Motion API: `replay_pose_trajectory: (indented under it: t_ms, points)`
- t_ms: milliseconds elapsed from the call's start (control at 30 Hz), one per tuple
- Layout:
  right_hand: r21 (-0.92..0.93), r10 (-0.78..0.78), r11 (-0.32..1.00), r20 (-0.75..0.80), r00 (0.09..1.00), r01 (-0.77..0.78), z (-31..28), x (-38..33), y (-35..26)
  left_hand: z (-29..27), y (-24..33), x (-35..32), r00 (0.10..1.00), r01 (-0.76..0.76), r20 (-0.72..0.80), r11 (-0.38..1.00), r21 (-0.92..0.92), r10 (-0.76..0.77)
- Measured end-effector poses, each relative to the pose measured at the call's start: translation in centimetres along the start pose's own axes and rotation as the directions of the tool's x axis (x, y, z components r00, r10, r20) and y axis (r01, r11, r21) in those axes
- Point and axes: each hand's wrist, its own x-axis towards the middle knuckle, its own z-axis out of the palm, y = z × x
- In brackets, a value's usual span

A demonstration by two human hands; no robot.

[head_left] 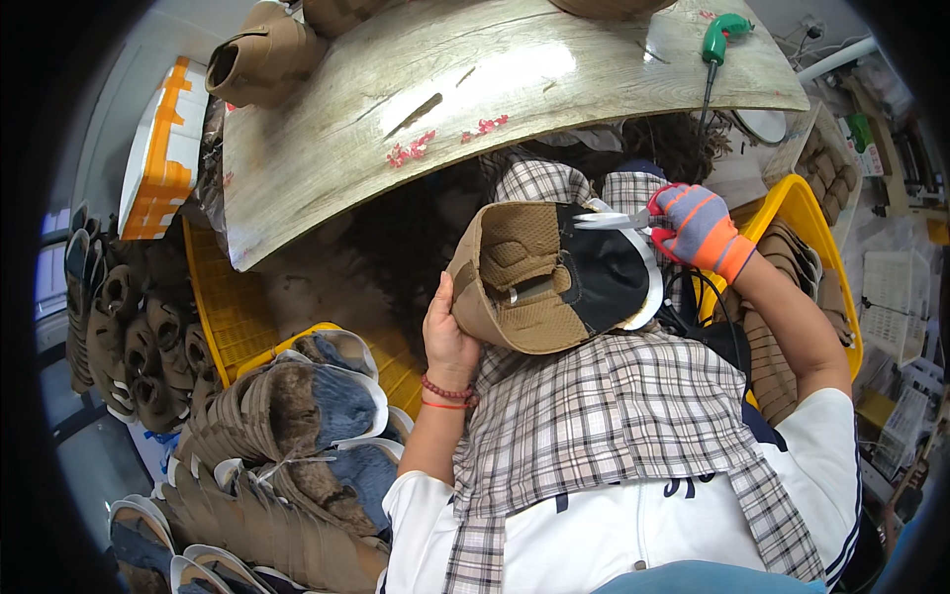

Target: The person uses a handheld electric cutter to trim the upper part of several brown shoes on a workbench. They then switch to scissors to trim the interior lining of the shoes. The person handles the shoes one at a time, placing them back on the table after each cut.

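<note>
From the head view, your left hand has its grip clamped on the heel end of the tan boot, which lies on its side over your checked apron, just below the edge of the wooden surface. Your gloved right hand has its grip closed around the handles of the small scissors, whose blades point left and sit right at the boot's upper edge, by the white sole rim. Keep the boot braced against your lap so it cannot roll, and turn it with the left hand rather than twisting the scissor wrist. Cut with the blade tips only, close to the seam, so you take loose thread and not the lining. Your left thumb lies well clear of the blades; hold it there. The yellow crate sits near your right elbow, more boots piled to your left.
</note>
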Motion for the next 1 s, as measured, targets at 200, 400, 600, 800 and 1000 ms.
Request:
replay_pose_trajectory:
  t_ms: [200, 400, 600, 800, 1000]
  points:
    - [0.004, -0.195, 0.981, -0.003, 0.981, 0.195, 0.1, 1.2, -1.4, -0.2, -0.1, 0.3, 1.0, 0.013, -0.014, 1.0, 0.004, -0.012]
    - [0.014, 0.196, 0.98, 0.016, 0.98, -0.196, 0.9, 0.0, 0.0, 0.1, -0.1, -0.1, 0.999, 0.006, -0.04, 1.0, -0.003, -0.006]
    - [-0.029, -0.072, 0.997, 0.036, 0.997, 0.073, -0.4, 0.4, -1.1, -0.1, -0.2, 0.2, 1.0, -0.006, 0.016, 1.0, -0.001, 0.006]
    - [-0.045, -0.139, 0.989, -0.011, 0.99, 0.138, 1.1, 0.6, -1.1, -0.2, -0.2, 0.3, 1.0, -0.004, 0.009, 0.999, -0.038, 0.005]
    - [-0.025, 0.178, 0.984, -0.013, 0.984, -0.178, 1.0, -0.3, -0.1, 0.2, -0.1, 0.1, 1.0, -0.004, -0.014, 1.0, -0.018, 0.004]
